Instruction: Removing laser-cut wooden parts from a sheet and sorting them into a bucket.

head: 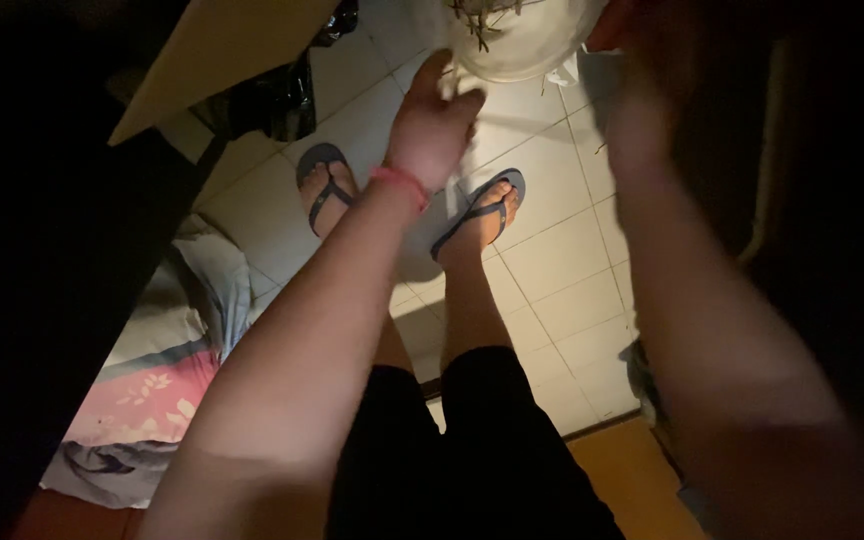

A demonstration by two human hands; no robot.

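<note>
Above the pale tiled floor, both arms stretch out to a far, translucent white bowl.
Left hand, pink-banded at the wrist, lies flat on its near rim, fingers loose; blurred right hand meets its right side, grip unclear. Blue flip-flops stand below.

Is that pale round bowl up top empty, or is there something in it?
Not empty: thin greenish stems lie inside the pale round bowl. How full, cannot tell; the frame crops it. The left hand touches its rim.

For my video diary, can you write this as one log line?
left hand: touching bowl | right hand: at bowl's rim, blurred | floor: tiled
</note>
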